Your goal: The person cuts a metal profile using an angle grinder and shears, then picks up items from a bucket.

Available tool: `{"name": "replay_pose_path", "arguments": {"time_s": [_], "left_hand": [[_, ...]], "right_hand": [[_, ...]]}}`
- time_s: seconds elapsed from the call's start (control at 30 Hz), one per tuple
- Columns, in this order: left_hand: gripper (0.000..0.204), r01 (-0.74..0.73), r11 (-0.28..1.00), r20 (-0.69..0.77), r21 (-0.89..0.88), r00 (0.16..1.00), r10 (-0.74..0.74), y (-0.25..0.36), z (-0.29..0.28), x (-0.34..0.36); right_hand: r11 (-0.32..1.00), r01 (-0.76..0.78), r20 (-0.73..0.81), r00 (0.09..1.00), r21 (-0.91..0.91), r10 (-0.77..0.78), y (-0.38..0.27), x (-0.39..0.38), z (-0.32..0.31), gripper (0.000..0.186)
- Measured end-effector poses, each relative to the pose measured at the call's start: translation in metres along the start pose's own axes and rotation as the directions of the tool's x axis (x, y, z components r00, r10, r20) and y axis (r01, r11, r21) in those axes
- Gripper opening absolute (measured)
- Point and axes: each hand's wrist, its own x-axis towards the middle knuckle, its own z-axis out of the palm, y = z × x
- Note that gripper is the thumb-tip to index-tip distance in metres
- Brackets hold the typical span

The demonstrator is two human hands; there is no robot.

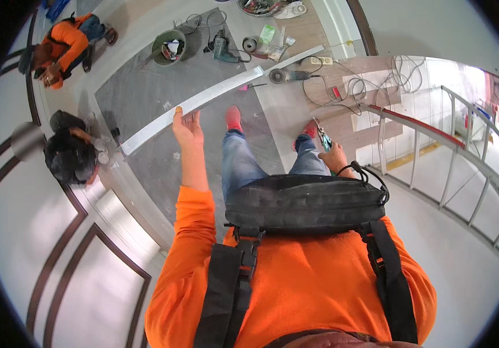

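Observation:
My left hand (pixel 188 129) grips a long, pale metal strip (pixel 220 88) from below, the thumb on its near edge. The strip slants from lower left to upper right above the grey floor sheet, its left end close to a crouching person in dark clothes (pixel 71 149). Low at my right side, my right hand (pixel 335 158) is closed round the teal handles of a pair of metal snips (pixel 323 138). Their jaws point away from me beside my right foot, clear of the strip. A black chest bag partly covers my right wrist.
An angle grinder (pixel 289 76), a green drill (pixel 221 49), a bucket of tools (pixel 168 47) and a socket strip (pixel 321 60) lie ahead. Loose cables (pixel 357 87) trail over the floor at right, near a metal ladder (pixel 418 124). Another person in orange (pixel 69 43) crouches far left.

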Motion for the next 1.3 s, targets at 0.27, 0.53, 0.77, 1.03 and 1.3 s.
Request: {"name": "replay_pose_path", "arguments": {"time_s": [0.27, 0.53, 0.77, 1.03, 1.3], "left_hand": [[0.041, -0.092, 0.993, 0.022, -0.068, 0.995, 0.094, -0.064, -0.02, -0.044], [0.051, -0.025, 0.999, -0.057, 0.047, 0.998, 0.028, -0.13, -0.078, 0.027], [0.057, 0.142, 0.974, -0.316, 0.175, 0.945, -0.081, -0.225, -0.187, 0.176], [0.058, 0.214, 0.939, -0.362, 0.268, 0.926, -0.107, -0.281, -0.296, 0.299], [0.059, 0.216, 0.893, -0.28, 0.396, 0.954, -0.107, -0.306, -0.37, 0.367]], "right_hand": [[0.997, -0.013, 0.065, 0.998, -0.082, 0.018, 0.109, 0.073, -0.03, 0.082], [0.973, -0.019, 0.031, 0.999, -0.23, 0.027, 0.132, 0.156, -0.013, 0.086], [0.807, 0.403, 0.058, 0.905, -0.43, -0.421, 0.083, 0.305, 0.077, 0.09], [0.477, 0.721, 0.09, 0.593, -0.503, -0.8, 0.003, 0.432, 0.214, 0.085], [0.332, 0.663, 0.179, 0.579, -0.671, -0.795, -0.02, 0.461, 0.29, 0.101]]}}
